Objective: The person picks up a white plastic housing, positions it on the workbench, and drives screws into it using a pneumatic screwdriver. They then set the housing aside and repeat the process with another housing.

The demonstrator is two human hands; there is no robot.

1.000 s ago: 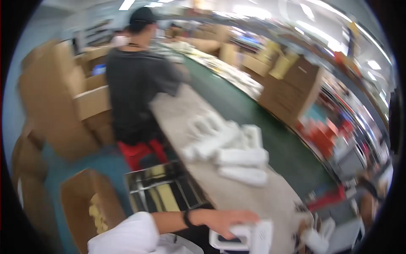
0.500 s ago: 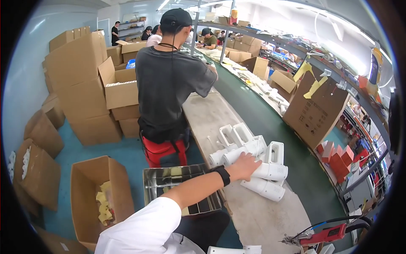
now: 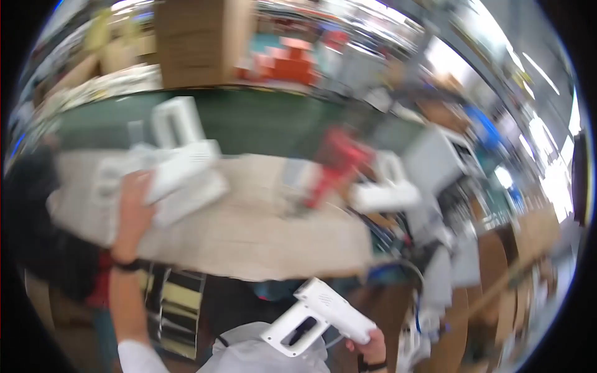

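Observation:
My right hand [image 3: 373, 348] is closed around the end of the barrel of a white gun-shaped housing [image 3: 339, 317]. It has a loop handle and a patch of small holes, and it is held over my lap in front of the table. On the table to the left, my left hand [image 3: 135, 193] touches or lies close beside another white loop-handled housing [image 3: 183, 166]. Motion blur smears its fingers, so I cannot tell whether it grips. More white housings [image 3: 115, 174] sit around that hand, also blurred.
A red tool [image 3: 339, 163] stands on the beige tabletop [image 3: 261, 239], near another white housing [image 3: 385, 194]. Behind runs a green conveyor belt [image 3: 267, 121], with a large cardboard box [image 3: 189, 46] and orange-red boxes [image 3: 289, 62] beyond. A divided tray [image 3: 177, 304] is below the table's left edge.
My view has swung right, with strong blur. My right hand has come into sight holding a white housing. My left hand stays among the white housings on the table.

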